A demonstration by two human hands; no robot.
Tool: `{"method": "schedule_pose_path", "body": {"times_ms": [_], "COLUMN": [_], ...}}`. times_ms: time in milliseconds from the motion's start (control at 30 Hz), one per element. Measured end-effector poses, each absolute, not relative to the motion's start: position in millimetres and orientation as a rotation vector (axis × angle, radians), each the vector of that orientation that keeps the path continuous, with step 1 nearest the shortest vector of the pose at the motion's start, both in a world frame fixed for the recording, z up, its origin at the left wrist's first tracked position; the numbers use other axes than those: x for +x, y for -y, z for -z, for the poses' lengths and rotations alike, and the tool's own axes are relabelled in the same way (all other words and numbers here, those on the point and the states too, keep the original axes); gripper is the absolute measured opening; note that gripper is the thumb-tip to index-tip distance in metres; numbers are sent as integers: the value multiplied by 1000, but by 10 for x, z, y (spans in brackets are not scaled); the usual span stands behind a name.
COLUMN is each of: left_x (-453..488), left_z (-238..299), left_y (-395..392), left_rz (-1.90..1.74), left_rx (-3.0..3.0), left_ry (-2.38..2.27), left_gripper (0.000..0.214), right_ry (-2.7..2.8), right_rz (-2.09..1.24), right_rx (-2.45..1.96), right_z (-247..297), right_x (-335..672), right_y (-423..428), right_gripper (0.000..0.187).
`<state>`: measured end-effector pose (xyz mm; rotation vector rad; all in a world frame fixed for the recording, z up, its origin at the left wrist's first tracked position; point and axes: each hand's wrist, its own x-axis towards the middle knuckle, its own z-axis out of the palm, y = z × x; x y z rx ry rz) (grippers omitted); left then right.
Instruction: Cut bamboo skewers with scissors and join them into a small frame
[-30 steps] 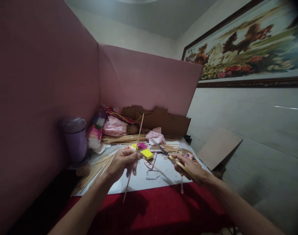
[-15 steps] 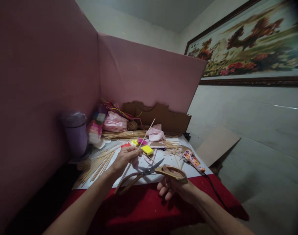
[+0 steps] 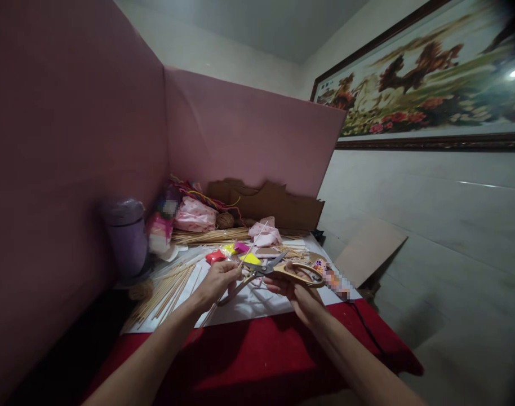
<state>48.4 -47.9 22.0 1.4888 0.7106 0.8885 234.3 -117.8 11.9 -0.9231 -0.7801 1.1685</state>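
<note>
My left hand (image 3: 219, 282) pinches a thin wooden stick (image 3: 254, 241) that slants up and away over the table. In my right hand (image 3: 293, 286) is a pair of scissors (image 3: 292, 274), gripped by one gold-coloured handle. The blades are spread apart and point away from me. The other scissor handle reaches left, close beneath my left fingers; whether they touch it I cannot tell. Just beyond the hands lie a yellow packet (image 3: 251, 259) and a red packet (image 3: 216, 256).
Loose sticks (image 3: 167, 293) spread over the left side of the white sheet (image 3: 244, 316). A purple lidded container (image 3: 126, 242) stands far left. A patterned glue gun (image 3: 320, 265), partly blurred, trails a cord at right. Torn cardboard (image 3: 270, 203) and pink panels (image 3: 249, 124) border the back.
My right hand has lifted the scissors and moved them nearer the left hand. The right fingers have curled in under the handle. My left hand has dropped slightly, still holding the stick.
</note>
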Motion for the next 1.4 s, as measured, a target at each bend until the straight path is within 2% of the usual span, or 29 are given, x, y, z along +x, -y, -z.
{"method": "schedule_pose_path", "body": {"times_ms": [133,333,433,667,867,1000,1200,1400], "left_x": [459,435,464,424,319,337,335,321], "left_z": [-230,-264,-241,-264,-326,-339,-395,-412], "left_y": [451,434,457,475,446,475,497,506], "left_rz": [-1061,-1216,-1264,-1265,-1136,-1037,-914,-882], "left_rx": [1358,1142,1112,1197,1219,1136,1038,1077], "left_ry": [-757,-715,-681,-656,-564,-501,-480,-472], "left_gripper": [34,33,32,29,27,27,24,24], "right_ry": [913,1031,1059,1115,1116,1372,1598,1778], "right_rz": [-1237,-1626,-1702,-1569,-1365,-1296,-1294,-1182], "right_rx": [-785,-696,-642,-628,-935,-1223,-1383,-1235], "right_z": [-236,-282,-229,-209,-332,-499,-550,-430], "right_x": [2267,2317,2157,1829,2218,2380,2417,2414], "right_y": [1163,1202,1217,1194,1269,1445,1584,1466], "right_gripper": [32,33,37,44,31,24,38,55]}}
